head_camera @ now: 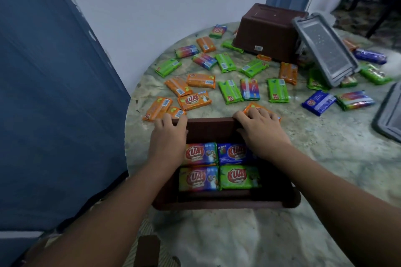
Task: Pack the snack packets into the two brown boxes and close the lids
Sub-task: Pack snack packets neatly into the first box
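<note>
Head view, step in hand: filling the first brown box (pixel 225 200), which sits open at the near edge of the marble table (pixel 314 158), just in front of the person.
Head view, box contents: four snack packets lie flat in a two-by-two layer; the top-left one is part hidden by the left wrist.
Head view, left hand (pixel 168 136): fingers spread, resting on the far-left rim of the box and touching an orange packet (pixel 176 112) just beyond it; no closed grasp is visible.
Head view, right hand (pixel 258 128): lies flat with fingers spread over another orange packet (pixel 252 107) just beside the far-right corner; whether it grips the packet cannot be told.
Head view, hands: apart, one at each far corner.
Head view, remaining work: many loose packets are scattered across the table; the second brown box (pixel 267 30) stands upside down at the back, a grey lid (pixel 325 50) leaning against it, another grey lid (pixel 388 115) at the right edge.
Next move, as a judgement: pinch the orange packet under the right hand, lift it over the rim and lay it flat on the layer.
</note>
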`<move>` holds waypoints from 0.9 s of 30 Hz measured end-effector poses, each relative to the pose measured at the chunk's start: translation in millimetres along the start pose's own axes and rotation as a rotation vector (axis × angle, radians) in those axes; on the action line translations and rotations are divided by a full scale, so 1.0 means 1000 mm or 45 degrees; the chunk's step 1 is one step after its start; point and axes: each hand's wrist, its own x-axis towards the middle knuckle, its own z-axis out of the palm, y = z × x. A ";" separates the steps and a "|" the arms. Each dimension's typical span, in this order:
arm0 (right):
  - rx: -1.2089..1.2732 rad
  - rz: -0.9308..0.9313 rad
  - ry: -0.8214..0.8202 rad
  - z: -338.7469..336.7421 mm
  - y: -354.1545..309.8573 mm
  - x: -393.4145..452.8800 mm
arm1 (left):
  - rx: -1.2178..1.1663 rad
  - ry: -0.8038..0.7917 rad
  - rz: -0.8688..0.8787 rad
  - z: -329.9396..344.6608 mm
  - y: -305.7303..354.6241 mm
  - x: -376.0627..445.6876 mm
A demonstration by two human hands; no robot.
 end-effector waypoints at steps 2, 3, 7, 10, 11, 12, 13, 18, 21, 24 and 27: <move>-0.005 -0.004 0.005 0.001 0.000 0.000 | 0.008 -0.008 -0.005 0.000 0.000 0.000; -0.008 -0.004 -0.003 0.001 0.000 0.000 | 0.016 -0.023 -0.014 0.001 0.000 0.000; -0.011 0.019 -0.067 -0.006 -0.001 -0.001 | 0.009 -0.095 -0.051 -0.005 0.003 0.000; 0.142 0.071 -0.129 -0.018 -0.003 0.003 | -0.042 -0.196 -0.060 -0.022 0.001 0.010; 0.215 0.094 -0.174 -0.022 -0.001 0.011 | -0.085 -0.231 -0.058 -0.029 0.000 0.017; 0.280 0.121 -0.231 -0.027 0.002 0.021 | -0.161 -0.273 -0.065 -0.034 -0.001 0.026; 0.335 0.152 -0.291 -0.031 0.006 0.032 | -0.265 -0.330 -0.077 -0.038 -0.002 0.036; 0.437 0.316 -0.496 -0.034 0.022 0.085 | -0.573 -0.409 -0.291 -0.035 -0.014 0.092; 0.443 0.387 -0.584 -0.025 0.027 0.107 | -0.485 -0.562 -0.353 -0.022 -0.018 0.117; 0.327 0.439 -0.642 -0.011 0.033 0.118 | -0.234 -0.766 -0.348 -0.007 -0.018 0.128; 0.174 0.510 -0.682 0.009 0.042 0.125 | -0.016 -0.861 -0.349 0.008 -0.018 0.134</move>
